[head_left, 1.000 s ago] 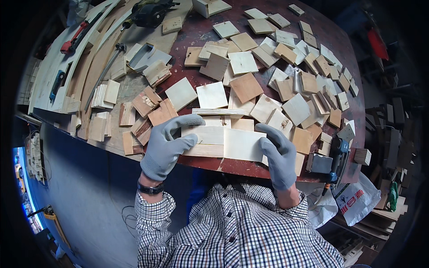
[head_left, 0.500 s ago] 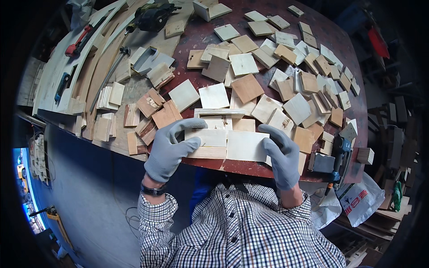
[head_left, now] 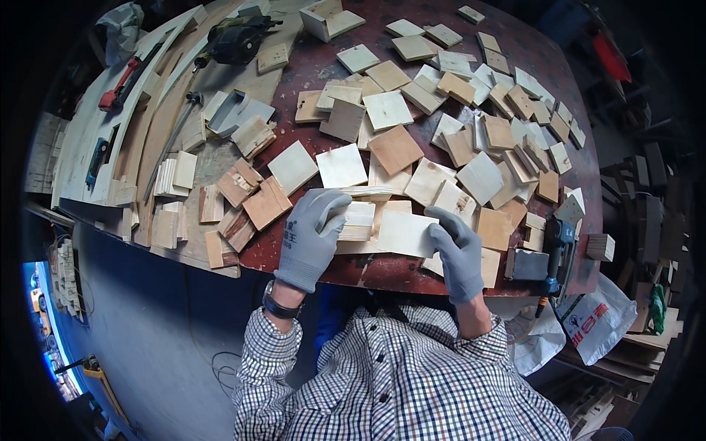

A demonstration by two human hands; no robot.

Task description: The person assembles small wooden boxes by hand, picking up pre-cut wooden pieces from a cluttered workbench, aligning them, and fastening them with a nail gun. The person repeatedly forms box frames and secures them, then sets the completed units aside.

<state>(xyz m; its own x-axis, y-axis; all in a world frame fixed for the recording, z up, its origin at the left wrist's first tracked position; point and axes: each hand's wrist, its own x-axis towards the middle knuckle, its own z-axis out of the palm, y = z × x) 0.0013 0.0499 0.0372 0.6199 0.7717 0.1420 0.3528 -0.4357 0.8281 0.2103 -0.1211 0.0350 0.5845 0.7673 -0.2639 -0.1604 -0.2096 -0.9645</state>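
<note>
Both my hands wear grey gloves and work at the near edge of a dark red tabletop. My left hand (head_left: 312, 239) is closed around a small wooden block (head_left: 359, 222) whose layered edge faces me. In my right hand (head_left: 457, 253), a pale square wooden board (head_left: 405, 234) is pinched at its right edge between thumb and fingers. The block and the board are close together, with a little wood showing between and below them. Just beyond, a thin strip of wood (head_left: 368, 191) lies among loose pieces.
Many square wood offcuts (head_left: 388, 110) cover the red tabletop (head_left: 309, 70). A blue power tool (head_left: 560, 246) lies at the right edge. To the left are a black tool (head_left: 239, 40), a red-handled tool (head_left: 121, 84), a long metal bar clamp (head_left: 173, 143) and stacked blocks (head_left: 175, 176).
My left hand has moved right and turned, and its block now shows its layered edge instead of a broad face. My right hand still pinches the board, with only a slight shift.
</note>
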